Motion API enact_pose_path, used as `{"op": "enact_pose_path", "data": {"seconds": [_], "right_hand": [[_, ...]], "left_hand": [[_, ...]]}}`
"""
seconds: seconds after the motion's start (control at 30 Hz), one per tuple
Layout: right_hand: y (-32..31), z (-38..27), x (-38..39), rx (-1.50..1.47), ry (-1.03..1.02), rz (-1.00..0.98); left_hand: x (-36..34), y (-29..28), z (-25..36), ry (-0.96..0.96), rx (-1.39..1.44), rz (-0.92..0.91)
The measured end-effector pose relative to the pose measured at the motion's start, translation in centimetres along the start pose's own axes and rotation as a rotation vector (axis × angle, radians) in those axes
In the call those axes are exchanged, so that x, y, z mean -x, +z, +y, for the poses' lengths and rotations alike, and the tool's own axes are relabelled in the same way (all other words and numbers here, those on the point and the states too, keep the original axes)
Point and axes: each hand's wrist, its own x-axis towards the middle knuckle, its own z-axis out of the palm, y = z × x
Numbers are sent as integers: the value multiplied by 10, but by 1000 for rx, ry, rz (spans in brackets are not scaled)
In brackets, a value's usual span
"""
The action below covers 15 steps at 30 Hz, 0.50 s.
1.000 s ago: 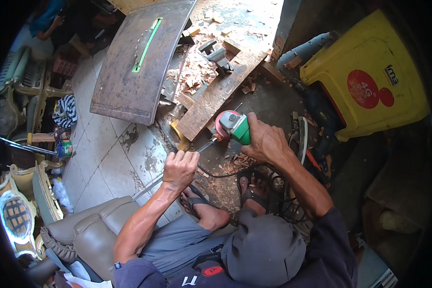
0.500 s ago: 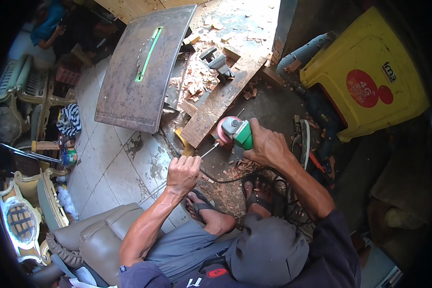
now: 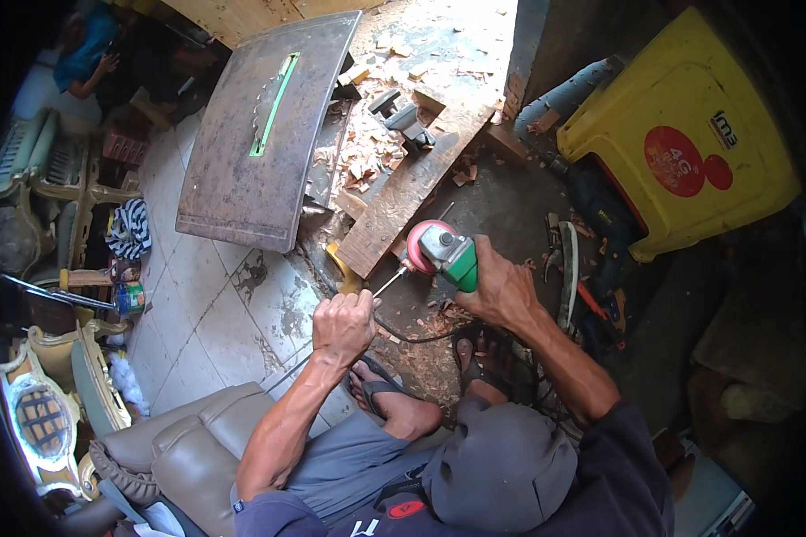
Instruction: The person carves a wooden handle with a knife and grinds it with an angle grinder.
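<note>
My right hand (image 3: 501,285) is wrapped round the rear of a green angle grinder (image 3: 461,265), low over the floor. Its reddish-pink disc (image 3: 415,243) faces left. Closed in a fist, my left hand (image 3: 344,324) grips a thin metal rod (image 3: 390,283). The rod's far end reaches the lower edge of the disc; whether they touch I cannot tell. Just beyond the disc lies a thick wooden board (image 3: 390,215), its near end between the grinder and the tilted saw table.
A dark saw table (image 3: 242,188) with a green-edged slot stands at the left. A metal clamp (image 3: 410,123) sits among wood chips (image 3: 367,161). To the right are a yellow plastic stool (image 3: 636,134) and a power drill (image 3: 604,215). A black cable (image 3: 421,339) crosses before my feet.
The grinder has turned slightly and its rear end has shifted a little down and right, with my right hand. My left hand holds the rod in nearly the same place.
</note>
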Motion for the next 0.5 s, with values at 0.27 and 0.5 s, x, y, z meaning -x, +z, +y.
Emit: {"op": "enact_pose_path", "data": {"seconds": [0.27, 0.5], "right_hand": [[14, 2, 8, -39, 55, 61], [10, -9, 8, -19, -40, 29]], "left_hand": [[0, -2, 9, -58, 20, -16], [3, -2, 7, -57, 16, -24]]}}
